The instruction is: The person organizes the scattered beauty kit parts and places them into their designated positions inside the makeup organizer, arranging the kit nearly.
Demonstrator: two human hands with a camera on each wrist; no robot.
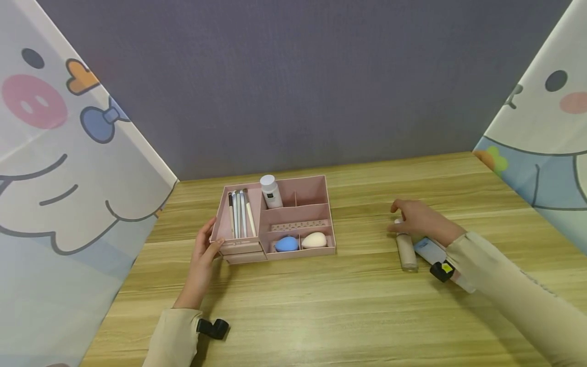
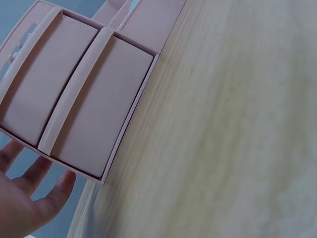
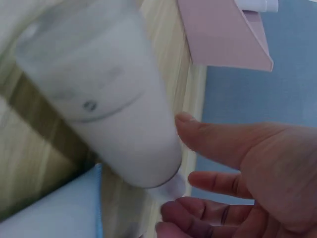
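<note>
A pink desktop organizer (image 1: 332,243) stands left of the middle of the table. My left hand (image 1: 205,250) holds its front left corner, the thumb at the front edge and the fingers along the side. In the left wrist view, the fingertips (image 2: 63,184) meet the organizer's edge below two drawers (image 2: 101,99). My right hand (image 1: 422,221) reaches over the capped end of a beige cosmetic bottle (image 1: 406,254) lying on the table. In the right wrist view, its thumb and fingers are spread around the cap (image 3: 171,190), with a gap at the thumb.
Brushes (image 1: 240,214), a white bottle (image 1: 273,196), a blue makeup sponge (image 1: 287,244) and a cream sponge (image 1: 314,240) sit in the organizer. A light blue packet (image 1: 428,248) lies under the right wrist. A grey panel (image 1: 321,86) stands behind the table.
</note>
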